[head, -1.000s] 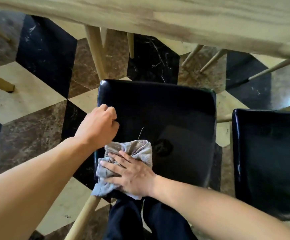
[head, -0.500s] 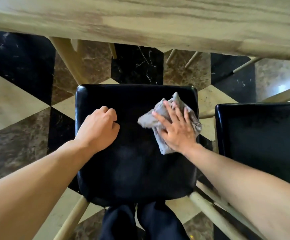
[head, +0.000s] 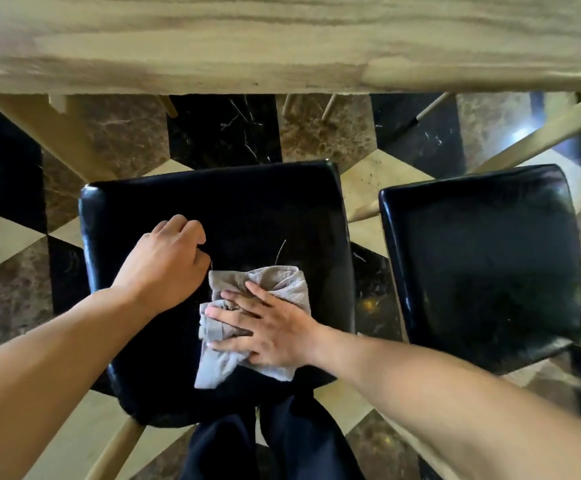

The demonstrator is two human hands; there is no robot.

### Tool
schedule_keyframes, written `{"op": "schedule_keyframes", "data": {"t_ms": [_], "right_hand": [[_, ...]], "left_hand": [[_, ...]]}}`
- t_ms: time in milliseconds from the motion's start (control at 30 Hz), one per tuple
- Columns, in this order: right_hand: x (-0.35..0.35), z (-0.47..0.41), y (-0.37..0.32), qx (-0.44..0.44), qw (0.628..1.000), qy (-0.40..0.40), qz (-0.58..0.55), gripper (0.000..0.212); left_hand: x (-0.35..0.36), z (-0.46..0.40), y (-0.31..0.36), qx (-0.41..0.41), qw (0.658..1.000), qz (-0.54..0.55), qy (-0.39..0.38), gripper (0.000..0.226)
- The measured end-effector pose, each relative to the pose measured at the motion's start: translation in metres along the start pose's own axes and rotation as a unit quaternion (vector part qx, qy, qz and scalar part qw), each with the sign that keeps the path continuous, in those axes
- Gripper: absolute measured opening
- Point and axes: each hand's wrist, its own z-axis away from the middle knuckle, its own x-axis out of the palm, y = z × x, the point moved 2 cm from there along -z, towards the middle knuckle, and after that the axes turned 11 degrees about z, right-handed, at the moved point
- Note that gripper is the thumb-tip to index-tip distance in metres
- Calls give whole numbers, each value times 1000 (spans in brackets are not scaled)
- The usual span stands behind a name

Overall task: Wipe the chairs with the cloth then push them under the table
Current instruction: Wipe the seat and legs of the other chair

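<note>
Chair in hand: the near chair (head: 219, 216), black padded seat, stands clear of the table (head: 282, 46), whose edge runs across just beyond the seat's far side.
Cloth: the grey cloth (head: 275, 282) lies crumpled on the near-right part of that seat, its long axis running roughly from the far side toward the person.
Right hand: the right hand (head: 268, 327) lies flat on top of the cloth, fingers straight and spread, pressing it onto the seat; it is the hand working the cloth.
Left hand: the left hand (head: 167, 261) rests on the seat just left of the cloth, fingers curled under, holding nothing I can see.
Unwiped ground: from the cloth, most of the bare seat lies toward the table and to the left.
Second chair: the right chair (head: 483, 265) stands beside the first, apart from both hands, also not under the table.
Judgement: wiping looks mid-way; pushing in is not yet begun.
</note>
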Motion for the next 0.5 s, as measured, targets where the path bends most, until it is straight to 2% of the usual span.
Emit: {"op": "schedule_keyframes", "data": {"t_ms": [67,100,200,300,400,500], "right_hand": [[3,24,21,-39,998,-48,34,66],[5,34,34,-21,998,-62,25,67],[8,64,71,184,980,-48,-53,64],[9,75,97,365,924,-30,-109,62],[9,60,132,455,872,14,-182,65],[9,33,184,540,797,88,-258,58]], "left_hand": [[3,-6,7,9,1000,-17,-14,24],[4,-8,10,9,1000,-21,-16,26],[10,-18,18,10,999,-36,-40,37],[17,-28,26,16,995,-66,-76,48],[23,-39,33,30,991,-88,-97,54],[28,-55,38,45,988,-113,-96,58]]}}
